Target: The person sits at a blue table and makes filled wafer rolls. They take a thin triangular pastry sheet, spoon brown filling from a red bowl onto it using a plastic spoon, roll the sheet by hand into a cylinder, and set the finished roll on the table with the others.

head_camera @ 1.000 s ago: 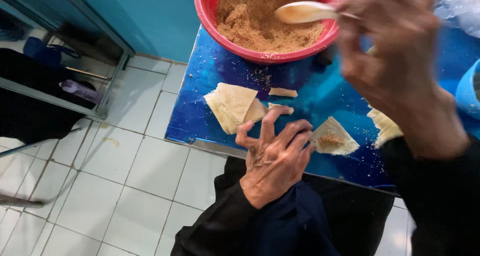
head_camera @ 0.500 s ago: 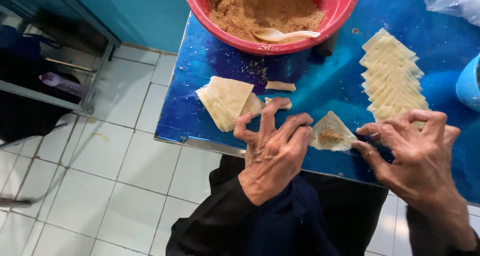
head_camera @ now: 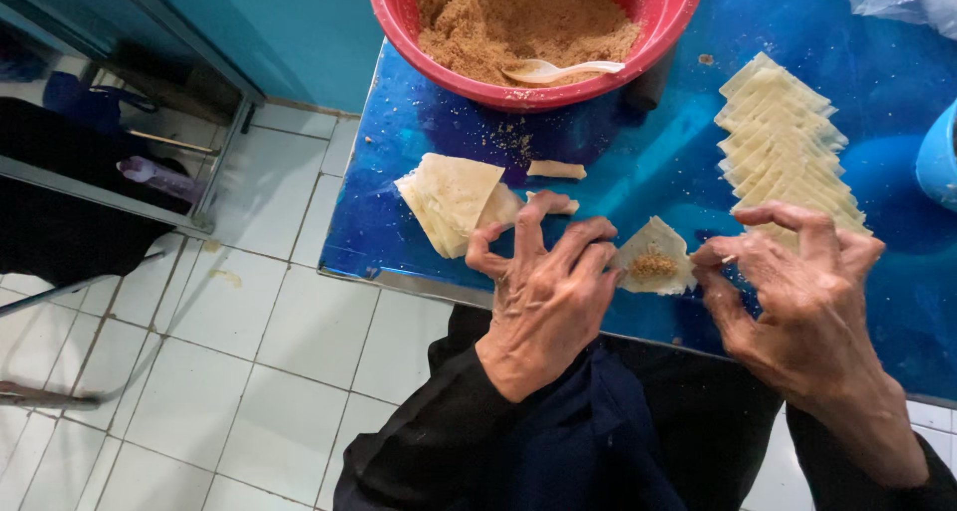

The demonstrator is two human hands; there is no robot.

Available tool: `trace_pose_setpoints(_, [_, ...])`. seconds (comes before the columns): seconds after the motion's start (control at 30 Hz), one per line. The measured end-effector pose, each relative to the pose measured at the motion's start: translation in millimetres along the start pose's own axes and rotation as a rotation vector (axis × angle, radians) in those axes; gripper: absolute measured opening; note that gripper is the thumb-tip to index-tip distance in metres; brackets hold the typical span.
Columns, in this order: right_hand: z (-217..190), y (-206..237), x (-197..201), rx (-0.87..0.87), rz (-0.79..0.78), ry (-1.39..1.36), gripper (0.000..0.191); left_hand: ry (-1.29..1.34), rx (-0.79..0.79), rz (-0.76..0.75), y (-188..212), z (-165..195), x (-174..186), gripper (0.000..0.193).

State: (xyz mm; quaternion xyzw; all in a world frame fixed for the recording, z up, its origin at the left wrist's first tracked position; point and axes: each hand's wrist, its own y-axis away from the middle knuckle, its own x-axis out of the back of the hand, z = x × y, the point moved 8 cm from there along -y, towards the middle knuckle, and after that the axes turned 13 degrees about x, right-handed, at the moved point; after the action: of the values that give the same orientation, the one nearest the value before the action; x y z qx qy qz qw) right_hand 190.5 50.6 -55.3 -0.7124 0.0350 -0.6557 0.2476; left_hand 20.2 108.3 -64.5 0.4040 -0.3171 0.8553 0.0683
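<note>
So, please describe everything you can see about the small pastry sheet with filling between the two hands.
The pastry sheet is a thin, pale cream piece of dough, roughly triangular, lying flat on the blue table near its front edge. A small heap of brown crumbly filling sits at its middle. It is not yet closed. The left hand touches its left edge with the fingertips, and the right hand meets its right corner.

right hand [head_camera: 807, 302]: moved from spoon [head_camera: 558, 69] to filled wrapper [head_camera: 653, 259] | spoon: now in bowl [head_camera: 638, 12]
</note>
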Motion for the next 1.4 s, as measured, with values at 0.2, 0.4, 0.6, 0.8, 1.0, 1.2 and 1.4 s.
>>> trace_pose_setpoints(0.2, [-8.4, -6.9, -2.6, 0.082, 0.033, -0.142, 0.031, -0.005, -0.006, -0.01, 1.2, 1.2, -5.4, 0.012])
trace_pose_setpoints(0.4, [-11.9, -10.1, -5.7, 0.106, 0.043, -0.192, 0.033, 0.093, -0.006, -0.056, 1.5, 0.1, -7.2, 0.024])
trace_pose_setpoints(0.6, [-1.5, -6.9, -15.6, 0.071, 0.06, -0.248, 0.039, 0.17, -0.037, -0.12, 2.3, 5.5, -15.5, 0.034])
trace_pose_setpoints(0.8, [4.7, -6.7, -17.0, 0.065, 0.074, -0.28, 0.044, 0.195, -0.104, -0.186, 4.1, 6.8, -23.1, 0.055])
trace_pose_setpoints(1.0, [-4.2, -7.9, -10.9, 0.142, 0.033, -0.178, 0.034, 0.176, -0.063, -0.146, 1.0, 5.2, -21.8, 0.04])
trace_pose_setpoints(1.2, [-16.2, -9.0, 0.1, 0.215, -0.027, -0.055, 0.036, 0.067, -0.152, -0.048, 1.3, 9.7, -10.2, 0.019])
trace_pose_setpoints(1.4, [-21.4, -14.6, -2.6, 0.265, -0.066, 0.07, 0.029, 0.002, -0.152, -0.047, -2.3, 11.3, -12.5, 0.009])
